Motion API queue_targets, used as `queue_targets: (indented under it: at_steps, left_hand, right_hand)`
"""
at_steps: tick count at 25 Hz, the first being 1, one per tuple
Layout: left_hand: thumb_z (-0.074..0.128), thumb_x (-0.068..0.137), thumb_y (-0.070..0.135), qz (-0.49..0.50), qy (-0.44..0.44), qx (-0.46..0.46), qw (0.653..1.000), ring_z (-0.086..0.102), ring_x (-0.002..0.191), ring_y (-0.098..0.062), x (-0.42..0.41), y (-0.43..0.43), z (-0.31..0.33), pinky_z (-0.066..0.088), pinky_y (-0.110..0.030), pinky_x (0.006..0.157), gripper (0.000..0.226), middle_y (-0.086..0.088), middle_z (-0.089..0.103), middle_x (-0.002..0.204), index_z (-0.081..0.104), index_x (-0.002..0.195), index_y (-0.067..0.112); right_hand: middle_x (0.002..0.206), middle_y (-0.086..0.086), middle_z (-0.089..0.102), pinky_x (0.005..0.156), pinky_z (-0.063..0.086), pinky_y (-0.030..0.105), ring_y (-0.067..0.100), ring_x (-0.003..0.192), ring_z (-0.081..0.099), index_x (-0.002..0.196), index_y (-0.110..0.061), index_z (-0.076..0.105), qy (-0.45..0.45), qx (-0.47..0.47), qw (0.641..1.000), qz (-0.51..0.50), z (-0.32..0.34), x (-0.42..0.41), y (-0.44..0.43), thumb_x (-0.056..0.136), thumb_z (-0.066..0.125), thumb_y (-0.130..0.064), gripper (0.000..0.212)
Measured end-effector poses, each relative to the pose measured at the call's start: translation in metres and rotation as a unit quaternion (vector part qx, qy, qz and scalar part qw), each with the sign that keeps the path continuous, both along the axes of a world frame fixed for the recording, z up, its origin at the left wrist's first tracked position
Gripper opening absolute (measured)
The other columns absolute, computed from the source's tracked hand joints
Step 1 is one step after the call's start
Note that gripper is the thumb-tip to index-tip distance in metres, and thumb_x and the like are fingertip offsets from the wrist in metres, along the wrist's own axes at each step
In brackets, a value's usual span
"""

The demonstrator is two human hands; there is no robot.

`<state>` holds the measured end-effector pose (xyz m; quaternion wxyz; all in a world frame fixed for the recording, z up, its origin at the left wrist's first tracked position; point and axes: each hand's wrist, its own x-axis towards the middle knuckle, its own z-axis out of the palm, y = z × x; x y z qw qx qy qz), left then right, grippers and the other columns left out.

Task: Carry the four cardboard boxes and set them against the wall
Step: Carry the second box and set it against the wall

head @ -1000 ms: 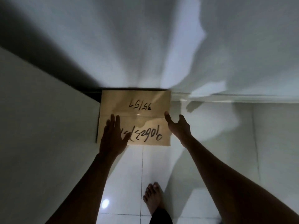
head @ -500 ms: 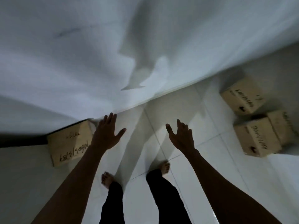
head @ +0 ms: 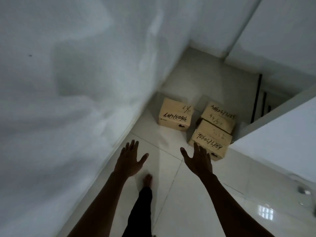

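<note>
Both hands empty, fingers spread: left hand (head: 130,159), right hand (head: 199,159), raised over white tiled floor (head: 179,194). Three brown cardboard boxes with black scrawl ahead on floor: one (head: 174,117) near white wall (head: 68,100), two (head: 218,115) (head: 209,139) touching, right. Bare foot (head: 147,180) below.

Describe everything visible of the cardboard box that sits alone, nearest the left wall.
The lone cardboard box is a plain tan carton with its top flaps closed. Dark handwritten digits run across the top, upside down from this view, and a small dark printed mark shows on its near side. It rests flat on the white tiled floor, turned slightly askew, near the foot of the left wall. It stands apart from the other two boxes; neither hand touches it.
</note>
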<state>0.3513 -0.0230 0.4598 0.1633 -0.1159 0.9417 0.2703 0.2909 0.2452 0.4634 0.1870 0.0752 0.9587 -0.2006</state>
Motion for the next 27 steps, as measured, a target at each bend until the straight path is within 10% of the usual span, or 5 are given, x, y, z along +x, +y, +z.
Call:
queue_targets:
  at_steps: [7, 17, 21, 27]
  left_hand:
    - [0.037, 0.088, 0.067, -0.002, -0.036, -0.002, 0.999, 0.017, 0.149, -0.028, -0.294, 0.032, -0.146, 0.024, -0.046, 0.118, 0.084, -0.008, 0.017, 0.162, 0.016, 0.153, 0.018]
    - [0.073, 0.066, 0.065, 0.178, -0.092, 0.132, 0.971, 0.052, 0.125, -0.036, -0.546, 0.036, -0.527, 0.046, -0.044, 0.103, 0.104, -0.017, 0.052, 0.14, 0.033, 0.145, 0.011]
    - [0.079, 0.068, 0.053, 0.232, -0.138, 0.259, 0.927, 0.063, 0.107, -0.025, -0.539, 0.035, -0.558, 0.056, -0.036, 0.077, 0.078, -0.006, 0.065, 0.124, 0.05, 0.132, 0.02]
    - [0.076, 0.072, 0.051, 0.273, -0.119, 0.291, 0.909, 0.056, 0.078, -0.002, -0.517, 0.018, -0.469, 0.045, -0.02, 0.054, 0.076, 0.003, 0.06, 0.113, 0.046, 0.135, 0.022]
  right_hand:
    - [0.152, 0.018, 0.042, 0.102, 0.05, 0.052, 0.038, 0.136, 0.048, 0.155, -0.018, 0.028, -0.018, -0.052, 0.989, -0.135, -0.146, -0.245, 0.042, 0.083, 0.054, -0.074, 0.095]
    - [0.153, 0.015, 0.041, 0.11, 0.044, 0.049, 0.036, 0.139, 0.044, 0.152, -0.015, 0.031, -0.049, -0.188, 0.936, -0.294, -0.546, -0.487, 0.054, 0.07, 0.077, -0.066, 0.107]
    - [0.138, 0.006, 0.058, 0.074, 0.054, 0.025, 0.02, 0.113, 0.06, 0.146, -0.019, 0.038, -0.028, -0.22, 0.922, -0.317, -0.572, -0.489, 0.047, 0.068, 0.086, -0.05, 0.097]
    - [0.133, 0.006, 0.062, 0.078, 0.058, 0.035, 0.026, 0.115, 0.063, 0.142, -0.019, 0.045, -0.02, -0.212, 0.922, -0.325, -0.477, -0.473, 0.023, 0.064, 0.086, -0.055, 0.096]
